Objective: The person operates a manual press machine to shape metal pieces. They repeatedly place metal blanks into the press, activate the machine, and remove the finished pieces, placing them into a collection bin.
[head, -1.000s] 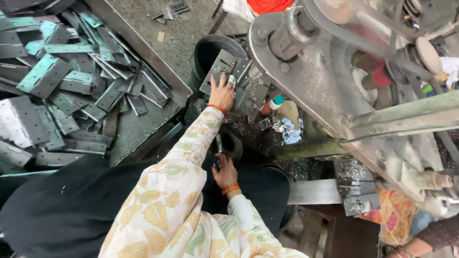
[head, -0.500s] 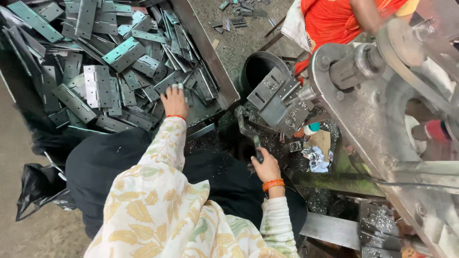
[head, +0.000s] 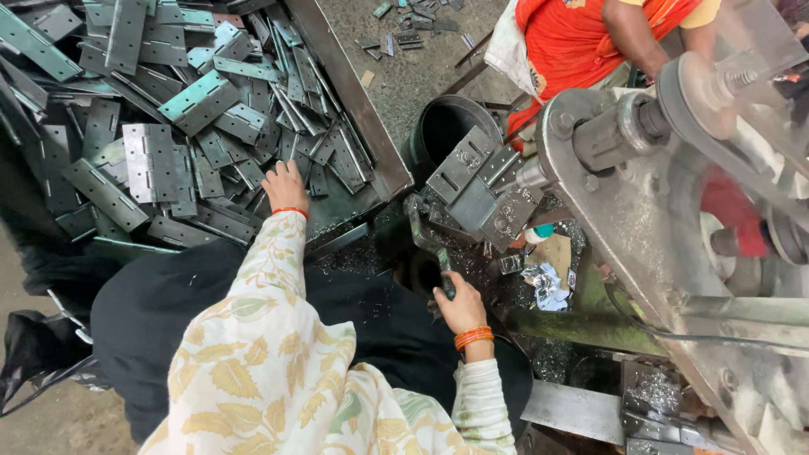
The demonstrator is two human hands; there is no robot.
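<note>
We are at the pick-up stage of feeding this machine: our left hand (head: 285, 185) is stretched out over the heap of flat metal hinges (head: 168, 126) in the tray (head: 354, 109), palm down, fingers spread and resting on the pieces at the near edge of the pile. It touches them but has not closed on any single hinge, so that hand is loose rather than gripping. Our right hand (head: 459, 307) is clenched around the lower end of a bent metal lever handle (head: 425, 240), which rises toward the dark block-shaped fixture (head: 476, 190) at the front of the grey machine (head: 624, 211). A few hinges sit on or against that fixture, near the black bucket (head: 451, 126) behind it. Metal shavings (head: 548, 286) lie scattered around the base. Another person in an orange garment (head: 590, 38) sits beyond the machine (only the torso and an arm show).

Judging from how the hands lie, the step in hand is choosing the next hinge while the lever is kept ready. The next move would call for pinching one piece free from the tangled stack, which looks fiddly since the hinges overlap and interlock, then carrying it across the tray rim to the fixture without snagging. The lever hand should hold steady until the piece is seated, with fingers clear of the fixture.
</note>
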